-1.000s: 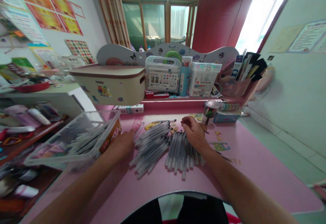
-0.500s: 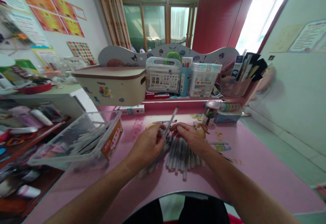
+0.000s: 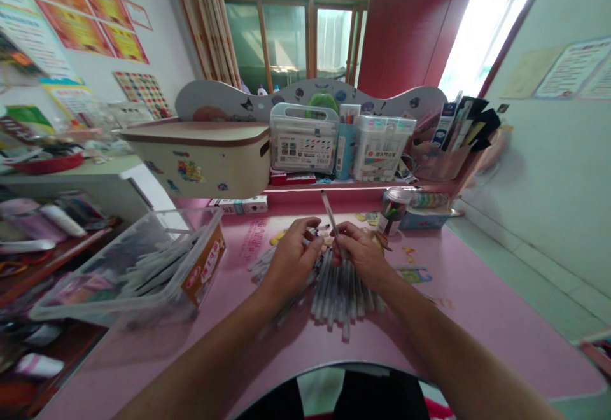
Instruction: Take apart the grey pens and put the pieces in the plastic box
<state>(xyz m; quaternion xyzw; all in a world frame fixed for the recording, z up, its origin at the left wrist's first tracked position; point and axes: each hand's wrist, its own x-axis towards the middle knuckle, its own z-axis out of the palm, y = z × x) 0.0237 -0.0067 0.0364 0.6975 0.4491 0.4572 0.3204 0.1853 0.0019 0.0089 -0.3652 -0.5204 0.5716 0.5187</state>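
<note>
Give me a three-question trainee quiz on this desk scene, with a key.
1. True or false: the right hand holds a pen tilted up above the desk.
2. The clear box of pens sits where from the left hand? A) to its left B) to its right C) under it
3. Fill in: the row of pens lies on a ____ desk.
Key: 1 true; 2 A; 3 pink.

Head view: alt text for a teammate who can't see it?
The right hand holds one grey pen tilted upward over a row of pens lying on the pink desk, the left hand close beside it. A clear box of more pens sits to the left.
</note>
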